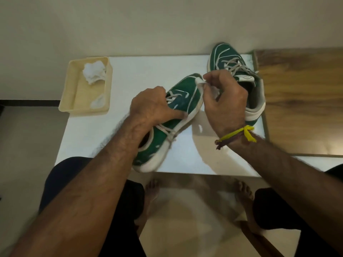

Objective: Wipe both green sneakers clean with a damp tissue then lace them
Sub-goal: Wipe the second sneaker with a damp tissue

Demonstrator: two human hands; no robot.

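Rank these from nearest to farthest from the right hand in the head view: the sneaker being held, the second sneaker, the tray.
From the right hand:
1. Held sneaker: touching, at its fingertips.
2. Second sneaker: just behind the hand.
3. Tray: far left, on the table corner.

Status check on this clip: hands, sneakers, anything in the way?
Left hand grips near sneaker. Right hand pinches tissue at its toe. Far sneaker laced, untouched. Nothing obstructing.

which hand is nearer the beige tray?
Left. The left hand grips the near sneaker just right of the beige tray. The right hand pinches a tissue at that sneaker's toe, farther right.
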